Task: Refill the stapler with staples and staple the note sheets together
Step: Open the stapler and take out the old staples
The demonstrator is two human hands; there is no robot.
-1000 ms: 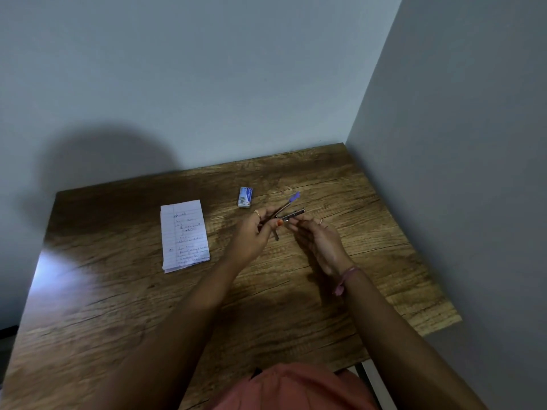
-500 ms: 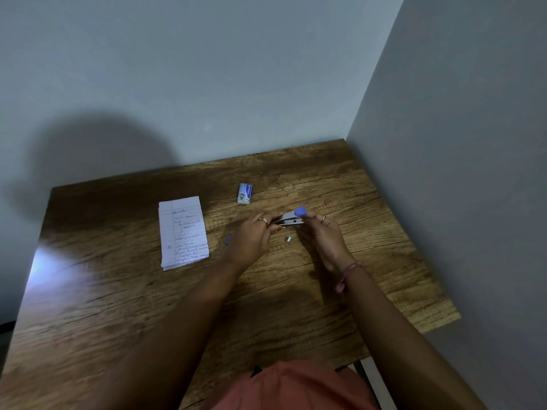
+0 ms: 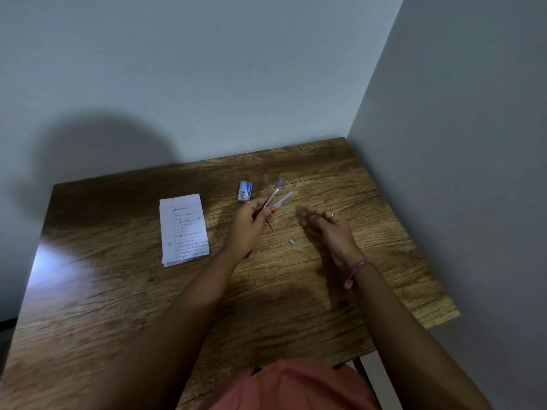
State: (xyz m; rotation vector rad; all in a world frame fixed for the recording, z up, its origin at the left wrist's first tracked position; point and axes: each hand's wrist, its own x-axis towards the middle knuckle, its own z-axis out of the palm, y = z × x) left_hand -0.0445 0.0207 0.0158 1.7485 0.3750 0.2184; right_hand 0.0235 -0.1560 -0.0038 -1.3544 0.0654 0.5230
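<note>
My left hand (image 3: 251, 220) grips a small purple stapler (image 3: 278, 194), which is swung open so its purple-tipped top arm and its metal magazine point up and away like a V. My right hand (image 3: 328, 229) hovers just right of the stapler, apart from it, fingers loosely curled and holding nothing I can see. A small piece of staples (image 3: 292, 241) lies on the table between my hands. The blue-and-white staple box (image 3: 246, 191) rests just beyond my left hand. The stack of handwritten lined note sheets (image 3: 183, 229) lies to the left.
The wooden table (image 3: 118, 291) stands in a corner, with a wall behind it and another along its right edge. A bright glare patch marks its left side. My orange clothing shows at the bottom.
The stapler was shut between both hands half a second ago; now it is swung open again in my left hand. My right hand has let go and drawn to the right.
</note>
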